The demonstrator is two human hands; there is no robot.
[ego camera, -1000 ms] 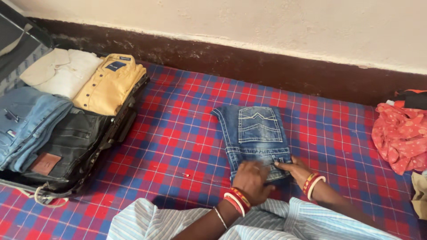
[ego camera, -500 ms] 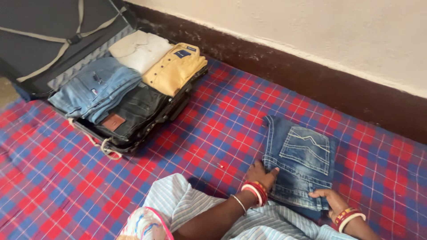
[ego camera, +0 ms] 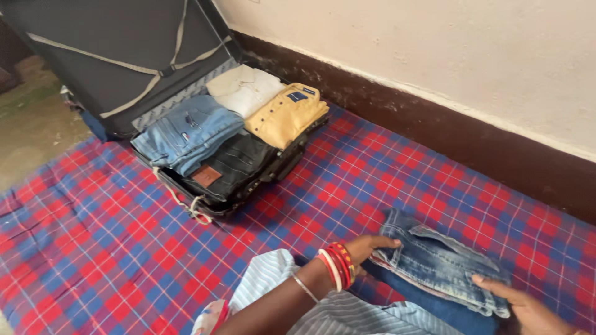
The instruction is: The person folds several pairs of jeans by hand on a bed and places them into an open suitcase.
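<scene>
Folded jeans (ego camera: pixel 442 265) between both hands' fingers (ego camera: pixel 379 243)

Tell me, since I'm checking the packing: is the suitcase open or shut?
Open. The suitcase has its lid raised, and folded jeans and shirts lie exposed inside.

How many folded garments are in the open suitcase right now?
4: white shirt and yellow shirt on the wall side, light blue jeans and black jeans nearer. More may lie underneath.

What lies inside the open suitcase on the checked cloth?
Inside the suitcase: light blue jeans, black jeans, a white shirt, a yellow shirt, all folded. Anything beneath them is covered.
</scene>
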